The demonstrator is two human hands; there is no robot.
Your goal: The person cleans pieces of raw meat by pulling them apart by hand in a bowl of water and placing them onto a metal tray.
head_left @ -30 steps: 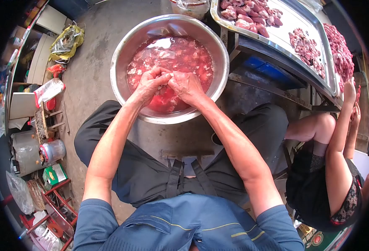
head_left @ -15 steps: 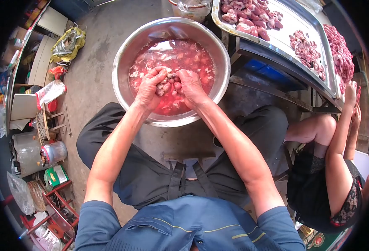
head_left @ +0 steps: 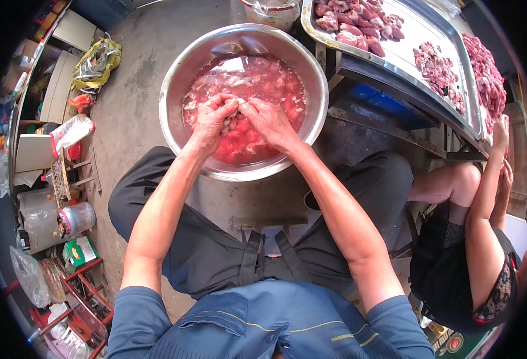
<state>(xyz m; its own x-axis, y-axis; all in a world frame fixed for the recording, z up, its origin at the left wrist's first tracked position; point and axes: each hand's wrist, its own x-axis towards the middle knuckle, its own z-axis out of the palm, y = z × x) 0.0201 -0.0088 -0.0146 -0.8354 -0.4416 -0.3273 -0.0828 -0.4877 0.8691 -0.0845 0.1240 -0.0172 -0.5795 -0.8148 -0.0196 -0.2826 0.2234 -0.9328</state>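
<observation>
Over a large steel basin [head_left: 169,78] of red, bloody water with whitish bits and pieces in it, both of my hands work close together. My left hand [head_left: 212,119] is closed round a small lump of raw meat [head_left: 230,124], partly hidden by the fingers. Thumb and fingers of my right hand [head_left: 268,121] pinch at the upper end of the same lump, right beside the left fingertips. Its exact kind is hard to make out.
A metal tray [head_left: 416,60] at upper right holds dark red meat pieces [head_left: 362,27] and a pile of trimmings [head_left: 437,69]. More meat [head_left: 485,72] lies beyond. A person [head_left: 455,239] sits at my right. A bucket [head_left: 269,13] stands behind the basin; shelves with clutter line the left.
My right hand has shifted slightly left and turned over the lump, its fingers now closer to the left hand's. Less of the meat shows between the hands.
</observation>
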